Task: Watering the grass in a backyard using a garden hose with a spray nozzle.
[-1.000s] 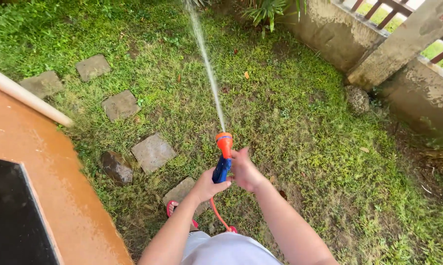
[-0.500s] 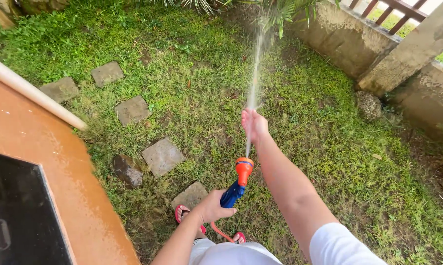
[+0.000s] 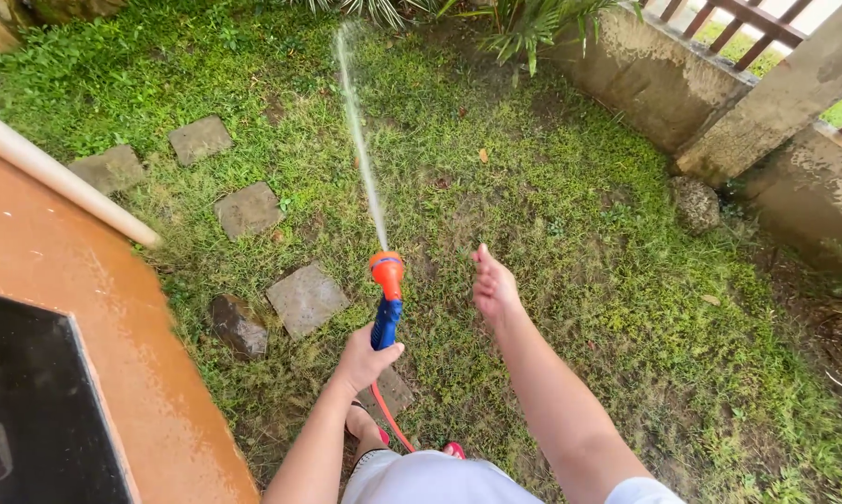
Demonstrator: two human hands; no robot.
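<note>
Far left of spray nozzle (image 3: 386,280): wet orange-brown slab (image 3: 76,317) w/ dark panel (image 3: 29,420) set in it, pale pipe (image 3: 62,177) along its upper edge. Betw. slab & nozzle: square stepping stones (image 3: 306,299) in a loose diagonal line over lawn (image 3: 570,233), one dark wet rock (image 3: 239,325) just left of nearest stone. Left hand (image 3: 365,359) wrapped round blue handle of nozzle, fingers closed on grip, thumb on top; orange hose (image 3: 388,420) trailing from handle base down toward body, past sandalled feet (image 3: 374,434). Nozzle near centre of view, long axis running roughly away from body, tilted a bit left, orange tip at far end. Water jet (image 3: 357,140) leaving tip in thin straight line, up & slightly left across grass toward top edge. Right of nozzle: right hand (image 3: 494,287) empty, fingers loosely curled, half-open, hovering level w/ orange tip, near but clear of it, not touching nozzle or jet. So nozzle lies left of right hand, directly ahead of left; left hand the nearer, already on it. Further right of nozzle: round mossy stone (image 3: 696,201) at foot of stained concrete wall (image 3: 645,75), slanted post (image 3: 775,84) & railing above, spiky-leaved plant (image 3: 533,23) at top.
</note>
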